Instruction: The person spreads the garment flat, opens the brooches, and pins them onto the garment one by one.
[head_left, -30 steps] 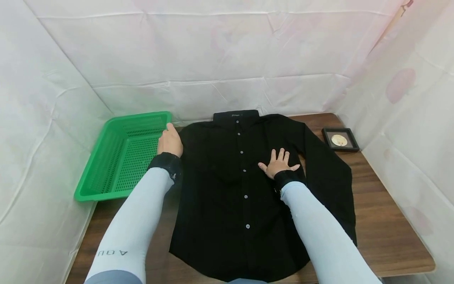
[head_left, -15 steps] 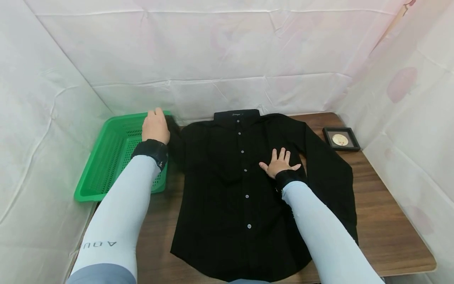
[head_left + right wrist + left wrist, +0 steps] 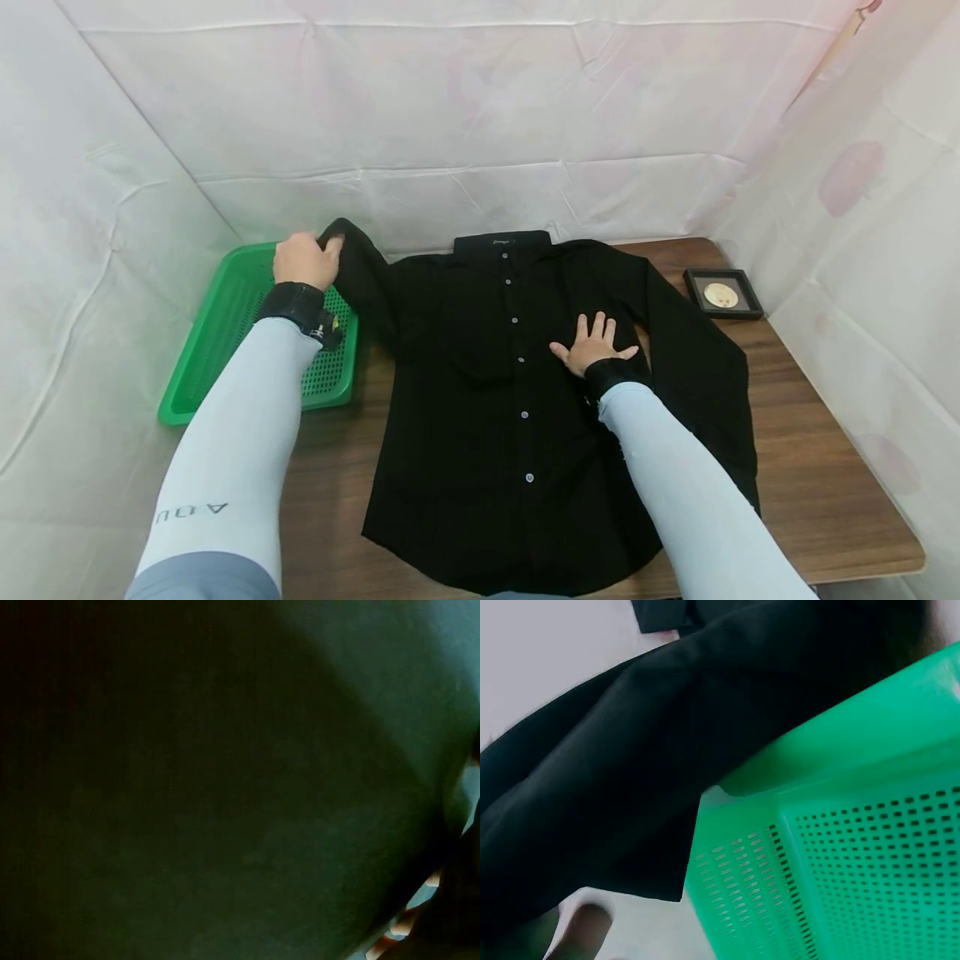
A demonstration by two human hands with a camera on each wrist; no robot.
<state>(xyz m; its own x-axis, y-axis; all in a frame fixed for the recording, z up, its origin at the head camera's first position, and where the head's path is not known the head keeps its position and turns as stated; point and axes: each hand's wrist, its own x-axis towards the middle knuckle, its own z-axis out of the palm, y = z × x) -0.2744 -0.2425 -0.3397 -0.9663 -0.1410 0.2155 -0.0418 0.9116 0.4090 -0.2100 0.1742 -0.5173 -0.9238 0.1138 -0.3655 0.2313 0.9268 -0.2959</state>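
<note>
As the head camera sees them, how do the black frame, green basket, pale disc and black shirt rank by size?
1. Black shirt
2. Green basket, though an arm hides part of it
3. Black frame
4. Pale disc, inside that frame

"a…u" on left arm-sleeve (image 3: 225, 433), collar label (image 3: 503, 242) illegible

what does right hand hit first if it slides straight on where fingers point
Past the black shirt it rests on, the right hand would probably meet the white backdrop, though depth is unclear.
</note>
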